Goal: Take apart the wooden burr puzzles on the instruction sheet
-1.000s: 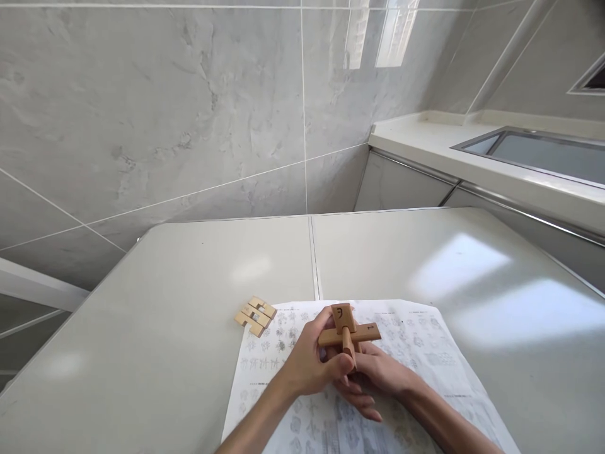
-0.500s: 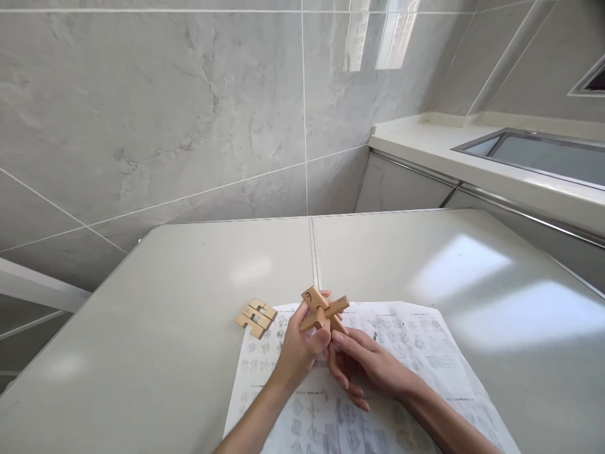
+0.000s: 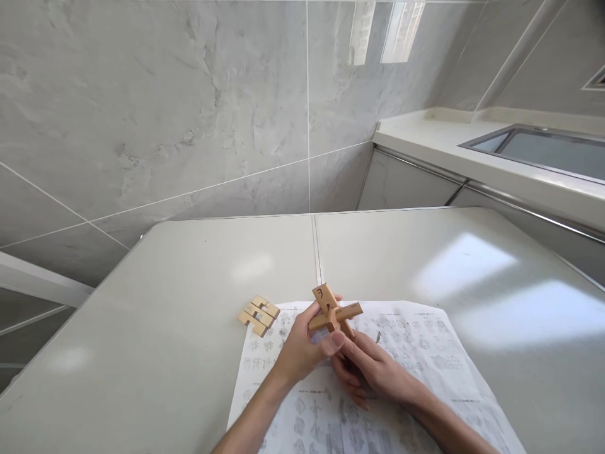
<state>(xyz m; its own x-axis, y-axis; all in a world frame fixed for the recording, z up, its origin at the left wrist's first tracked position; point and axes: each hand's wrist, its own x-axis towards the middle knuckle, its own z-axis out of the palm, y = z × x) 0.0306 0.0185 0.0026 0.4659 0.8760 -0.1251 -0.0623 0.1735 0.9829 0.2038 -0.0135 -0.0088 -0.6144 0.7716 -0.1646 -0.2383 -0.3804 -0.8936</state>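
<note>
With left hand point(image 3: 302, 347), grasping the crossed wooden pieces point(image 3: 334, 312) between thumb and fingers; with right hand point(image 3: 373, 369), pinching, as far as can be seen, their lower end. Held above the printed sheet point(image 3: 439, 384), near the notched pieces point(image 3: 251, 308) on the worktop point(image 3: 142, 334), at the corner of the sheet. Better to support the joint firmly with the left and to turn or press gently with the right, along the bar, without forcing. On the upper bar end point(image 3: 322, 292), a dark mark, similar to a reversed E, but not certain; on the right bar end point(image 3: 352, 309), a smaller one, unreadable. On the sheet, headings and drawings, too small to read.
</note>
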